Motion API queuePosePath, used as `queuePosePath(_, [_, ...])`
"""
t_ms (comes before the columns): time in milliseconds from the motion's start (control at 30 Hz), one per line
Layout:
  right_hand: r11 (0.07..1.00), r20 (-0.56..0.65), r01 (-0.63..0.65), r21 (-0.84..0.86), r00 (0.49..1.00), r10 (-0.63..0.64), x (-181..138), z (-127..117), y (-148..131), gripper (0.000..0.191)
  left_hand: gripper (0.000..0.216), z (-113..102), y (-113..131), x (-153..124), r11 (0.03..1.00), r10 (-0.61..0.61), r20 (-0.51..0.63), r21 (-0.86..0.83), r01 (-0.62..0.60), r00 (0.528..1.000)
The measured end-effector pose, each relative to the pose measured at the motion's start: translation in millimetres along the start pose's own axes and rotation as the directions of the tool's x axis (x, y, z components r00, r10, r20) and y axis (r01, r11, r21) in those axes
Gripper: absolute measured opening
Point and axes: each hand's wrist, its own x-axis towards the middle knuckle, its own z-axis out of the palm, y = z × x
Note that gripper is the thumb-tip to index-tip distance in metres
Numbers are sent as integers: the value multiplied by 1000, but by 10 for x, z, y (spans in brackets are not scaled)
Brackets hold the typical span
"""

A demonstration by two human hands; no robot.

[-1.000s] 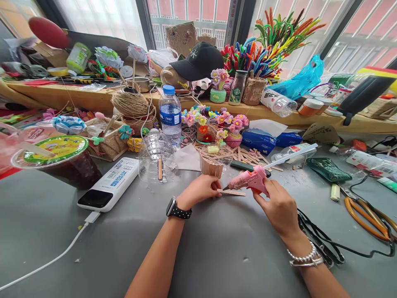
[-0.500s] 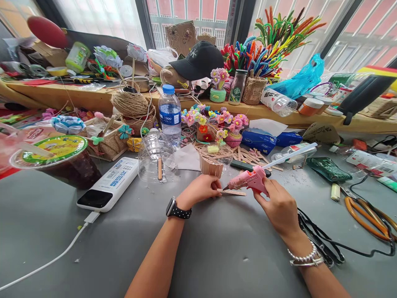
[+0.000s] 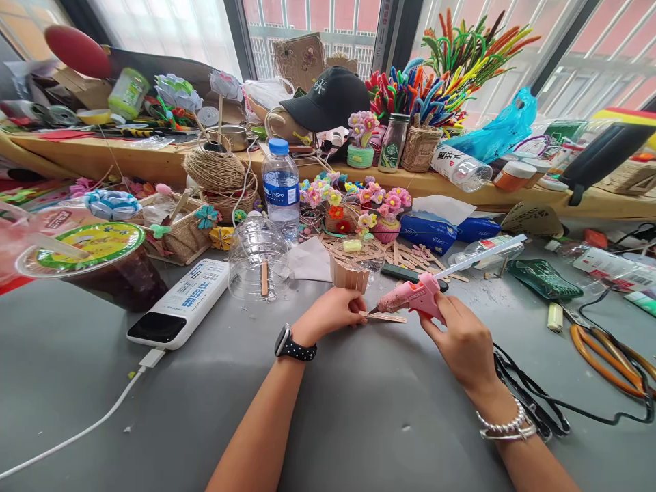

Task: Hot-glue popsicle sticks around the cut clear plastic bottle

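Left hand (image 3: 335, 311): nearly closed, thumb and fingertips pinched on one end of a wooden stick (image 3: 390, 318). The stick's free end points right, low over the grey table (image 3: 379, 424); whether it touches the surface cannot be told. A dark watch (image 3: 294, 345) sits on this wrist.

Right hand (image 3: 461, 345): fingers curled round the handle of a pink glue gun (image 3: 404, 297). Nozzle angled down and left, its tip at the stick, just beside the left fingertips; contact between tip and wood not certain. A pale glue stick (image 3: 484, 254) slants up from the back of the gun. Bracelets (image 3: 505, 422) on the right wrist.

Surroundings: a small cup of upright wooden slats (image 3: 349, 279) stands just beyond the left hand. Loose sticks (image 3: 417, 257) lie in a heap behind it. Left of these, a clear plastic bottle (image 3: 256, 239) and a white power bank (image 3: 179, 304). Far right, orange-handled scissors (image 3: 605, 359), near a black cord (image 3: 579, 410).
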Motion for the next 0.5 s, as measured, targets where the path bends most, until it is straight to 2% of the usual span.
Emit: queuePosePath(500, [1000,-17,-2,-14,1000,2,7,-6,14,24,18,-10,22,-8,999,13,-3,51,-13,1000])
